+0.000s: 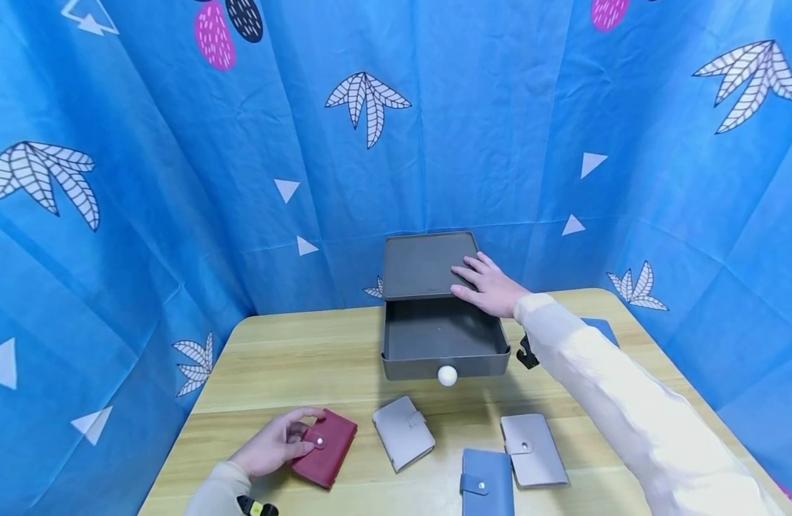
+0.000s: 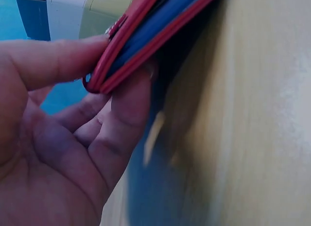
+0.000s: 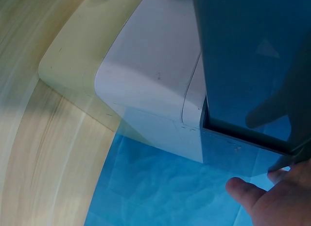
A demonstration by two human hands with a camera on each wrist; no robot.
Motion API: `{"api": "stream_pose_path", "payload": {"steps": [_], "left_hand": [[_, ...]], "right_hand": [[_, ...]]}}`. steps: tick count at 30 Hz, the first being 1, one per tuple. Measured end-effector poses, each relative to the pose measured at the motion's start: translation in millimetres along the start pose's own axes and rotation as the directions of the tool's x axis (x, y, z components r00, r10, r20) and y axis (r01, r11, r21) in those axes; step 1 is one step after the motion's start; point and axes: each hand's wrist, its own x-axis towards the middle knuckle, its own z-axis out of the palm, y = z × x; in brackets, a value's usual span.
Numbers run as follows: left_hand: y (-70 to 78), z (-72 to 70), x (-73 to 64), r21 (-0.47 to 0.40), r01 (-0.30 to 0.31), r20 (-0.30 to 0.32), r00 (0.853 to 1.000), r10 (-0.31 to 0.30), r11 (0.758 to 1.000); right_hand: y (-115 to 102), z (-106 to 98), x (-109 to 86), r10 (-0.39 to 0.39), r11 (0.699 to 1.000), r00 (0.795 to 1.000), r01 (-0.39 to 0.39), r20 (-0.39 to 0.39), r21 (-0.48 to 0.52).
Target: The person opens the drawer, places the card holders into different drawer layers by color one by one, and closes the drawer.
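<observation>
My left hand [image 1: 276, 441] pinches a red snap wallet [image 1: 334, 441] by its left edge, thumb on one cover and fingers on the other. In the left wrist view the wallet [image 2: 165, 39] is tilted, with a blue inside between its covers. My right hand [image 1: 492, 287] rests with straight, spread fingers on the right side of the grey drawer box's top [image 1: 424, 265]. The box's drawer [image 1: 408, 369], with a white round knob [image 1: 447, 375], is pulled out and bare inside. From the right wrist, the hand [image 3: 279, 201] is beside the box's back edge.
On the table [image 1: 292, 358] lie a pale grey wallet [image 1: 402, 433], a second grey snap wallet [image 1: 537, 451] and a blue one [image 1: 489, 484]. A blue item [image 1: 602, 330] is partly hidden behind my right sleeve. White [image 3: 146, 65] and yellow [image 3: 82, 60] drawer units stand under the grey one.
</observation>
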Motion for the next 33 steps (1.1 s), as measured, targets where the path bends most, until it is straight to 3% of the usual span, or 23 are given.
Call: {"api": "stream_pose_path", "payload": {"steps": [3,8,12,16,26,33], "left_hand": [[-0.9,2.0,-1.2,-0.056,-0.011,0.034,0.999,0.013,0.998],[-0.1,4.2,-2.6,-0.065,-0.045,0.028,0.999,0.046,0.997],[0.1,5.4,-3.1,-0.081,-0.042,-0.021,0.999,0.040,0.996],[0.1,6.1,-3.8,-0.090,-0.025,-0.114,0.993,0.015,0.996],[21.3,7.4,-4.4,-0.058,-0.015,-0.341,0.940,-0.006,0.998],[44.2,8.6,-7.0,-0.013,-0.066,-0.408,0.911,0.055,0.998]], "right_hand": [[0,-1,-0.3,-0.002,1.000,1.000,0.002,-0.003,-0.008],[-1,-1,-0.8,-0.004,1.000,1.000,0.004,-0.009,-0.007],[-2,-1,-1.0,-0.001,1.000,1.000,0.001,-0.009,-0.004],[-2,0,-0.8,0.000,1.000,1.000,0.000,-0.008,-0.002],[-1,0,-0.5,-0.004,1.000,1.000,0.004,-0.014,0.003],[-2,0,-0.2,-0.008,1.000,1.000,0.008,-0.017,0.012]]}}
